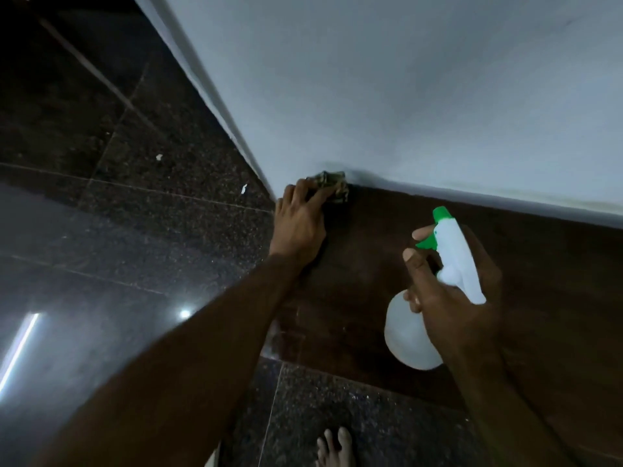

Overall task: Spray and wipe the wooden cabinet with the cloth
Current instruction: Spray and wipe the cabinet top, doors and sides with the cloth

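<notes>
Right hand (pixel 451 298) grips spray bottle (pixel 409 335); left hand (pixel 300 220) presses cloth (pixel 332 187) at cabinet (pixel 539 264) edge.

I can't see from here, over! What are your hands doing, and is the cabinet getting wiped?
Left hand presses cloth on wooden cabinet, top corner. Right hand grips spray bottle. Nothing blocking.

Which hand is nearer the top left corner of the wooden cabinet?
Left. The left hand presses the cloth on the wooden cabinet right at that corner. The right hand holds the spray bottle off to the right and lower.
</notes>
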A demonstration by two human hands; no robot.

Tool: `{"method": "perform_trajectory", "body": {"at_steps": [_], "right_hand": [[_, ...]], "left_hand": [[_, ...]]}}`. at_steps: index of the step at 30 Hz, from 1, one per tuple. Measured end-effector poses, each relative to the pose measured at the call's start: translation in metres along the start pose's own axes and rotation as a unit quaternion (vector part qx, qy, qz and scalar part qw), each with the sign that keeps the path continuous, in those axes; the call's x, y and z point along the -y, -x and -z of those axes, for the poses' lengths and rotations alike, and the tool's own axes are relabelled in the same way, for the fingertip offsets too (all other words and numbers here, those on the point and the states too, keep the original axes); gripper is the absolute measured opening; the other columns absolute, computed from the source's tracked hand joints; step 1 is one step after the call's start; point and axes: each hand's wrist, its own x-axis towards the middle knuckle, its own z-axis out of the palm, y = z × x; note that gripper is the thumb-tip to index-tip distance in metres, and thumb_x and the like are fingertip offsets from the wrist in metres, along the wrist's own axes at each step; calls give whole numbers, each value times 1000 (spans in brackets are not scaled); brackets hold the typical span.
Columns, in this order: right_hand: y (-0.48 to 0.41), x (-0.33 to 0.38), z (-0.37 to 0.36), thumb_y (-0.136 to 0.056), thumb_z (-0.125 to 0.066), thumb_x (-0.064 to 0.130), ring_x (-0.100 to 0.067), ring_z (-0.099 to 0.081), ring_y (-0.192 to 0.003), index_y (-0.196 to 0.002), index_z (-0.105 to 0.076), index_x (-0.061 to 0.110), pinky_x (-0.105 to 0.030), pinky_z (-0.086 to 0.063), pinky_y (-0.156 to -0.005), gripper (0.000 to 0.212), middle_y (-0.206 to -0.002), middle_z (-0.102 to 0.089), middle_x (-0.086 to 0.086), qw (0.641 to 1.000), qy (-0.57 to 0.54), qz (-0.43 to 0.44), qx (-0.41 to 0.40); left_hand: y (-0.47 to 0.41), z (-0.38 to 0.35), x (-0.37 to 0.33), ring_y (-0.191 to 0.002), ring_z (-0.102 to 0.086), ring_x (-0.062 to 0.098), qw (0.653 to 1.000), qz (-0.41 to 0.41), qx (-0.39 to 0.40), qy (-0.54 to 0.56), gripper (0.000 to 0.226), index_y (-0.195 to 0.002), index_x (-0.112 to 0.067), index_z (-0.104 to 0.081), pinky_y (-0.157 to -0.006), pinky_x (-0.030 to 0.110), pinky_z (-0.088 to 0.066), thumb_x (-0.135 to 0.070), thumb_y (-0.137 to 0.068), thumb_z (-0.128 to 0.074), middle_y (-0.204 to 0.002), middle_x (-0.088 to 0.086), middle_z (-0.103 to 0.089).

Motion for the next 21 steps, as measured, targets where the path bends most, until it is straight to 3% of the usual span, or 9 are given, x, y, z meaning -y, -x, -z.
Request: {"method": "perform_trajectory", "body": {"at_steps": [2, 5, 9, 11, 13, 14, 17, 21], "right_hand": [[3, 1, -1, -97, -79, 20, -5, -71, -65, -102, -64, 58, -11, -56, -64, 41, -80, -70, 23, 1000, -6, -11, 7], [10, 10, -4, -99, -77, 16, -4, -69, -62, -97, -63, 42, -7, -52, -59, 30, -78, -68, 12, 999, -20, -33, 16], [17, 16, -8, -101, -75, 22, -7, -67, -64, -106, -64, 38, -9, -52, -59, 21, -85, -68, 0, 999, -9, -37, 28], [20, 17, -9, -99, -75, 39, -7, -65, -62, -112, -68, 28, -9, -52, -59, 18, -87, -68, -1, 996, -14, -73, 57], [23, 20, -9, -91, -69, 62, -4, -65, -65, -112, -71, 19, -4, -48, -62, 48, -90, -68, 0, 990, -16, -118, 72], [23, 20, -7, -92, -71, 58, -4, -66, -67, -111, -71, 20, -4, -50, -65, 43, -90, -70, 0, 992, -14, -110, 56], [22, 23, -4, -98, -76, 43, -5, -69, -69, -104, -68, 32, -12, -56, -66, 15, -85, -70, 5, 996, -14, -81, 26], [21, 13, -9, -95, -71, 44, -22, -73, -85, -115, -67, 37, -45, -65, -84, 22, -95, -73, -1, 998, -28, -51, 22]], "left_hand": [[20, 0, -1, -121, -45, 32, 1000, 2, -10, -3, 51, -141, -25, -55, -98, 50, -43, -12, -92, -54, -138, 9, -51], [99, 6, -1, -127, -43, 30, 1000, 22, 14, 7, 49, -143, -25, -50, -102, 49, -40, -15, -95, -52, -144, 7, -46], [209, 24, -3, -120, -46, 30, 998, 35, 58, 13, 52, -146, -27, -50, -101, 49, -41, -20, -94, -48, -137, 5, -49], [234, 28, -5, -115, -48, 28, 996, 43, 71, 20, 54, -145, -27, -52, -96, 46, -42, -21, -92, -53, -131, 3, -51], [235, 29, -8, -113, -49, 28, 995, 62, 71, 21, 51, -143, -27, -54, -93, 44, -42, -22, -92, -54, -129, 2, -50], [229, 30, -10, -112, -49, 28, 995, 67, 69, 21, 49, -141, -27, -55, -93, 44, -42, -22, -92, -50, -129, 2, -50], [187, 26, -8, -116, -46, 27, 994, 72, 70, 33, 49, -141, -27, -53, -98, 45, -43, -22, -93, -41, -136, 4, -47], [116, 13, -4, -116, -46, 27, 995, 80, 48, 21, 43, -138, -23, -53, -97, 50, -44, -23, -96, -41, -137, 6, -48]]}}
